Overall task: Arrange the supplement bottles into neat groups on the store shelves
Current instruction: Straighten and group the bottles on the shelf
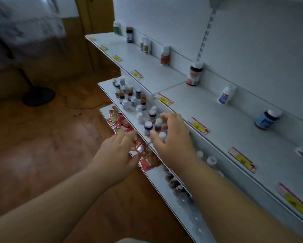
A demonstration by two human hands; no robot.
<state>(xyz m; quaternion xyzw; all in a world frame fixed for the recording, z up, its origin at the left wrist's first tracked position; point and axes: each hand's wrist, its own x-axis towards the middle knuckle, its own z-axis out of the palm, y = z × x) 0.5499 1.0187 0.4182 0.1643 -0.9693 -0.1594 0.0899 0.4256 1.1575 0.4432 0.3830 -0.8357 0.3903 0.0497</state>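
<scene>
Several small white-capped supplement bottles (129,95) crowd the middle shelf (106,88). My right hand (173,137) reaches over the nearest cluster with fingers spread and curled around a white-capped bottle (162,135); whether it grips is unclear. My left hand (119,151) hovers open at the shelf's front edge, above red packets. On the top shelf (147,67), single bottles stand spaced along the back wall: a dark one (129,34), a brown pair (145,45), an orange-labelled one (164,56), a leaning red one (194,74), a white-blue one (226,94) and a blue one (267,120).
Red packets (118,121) lie scattered on the lowest shelf. Red-and-yellow price tags (199,126) line the top shelf's front edge. More bottles (211,160) sit under my right forearm. A fan base (38,96) with a cable stands on the wooden floor at left.
</scene>
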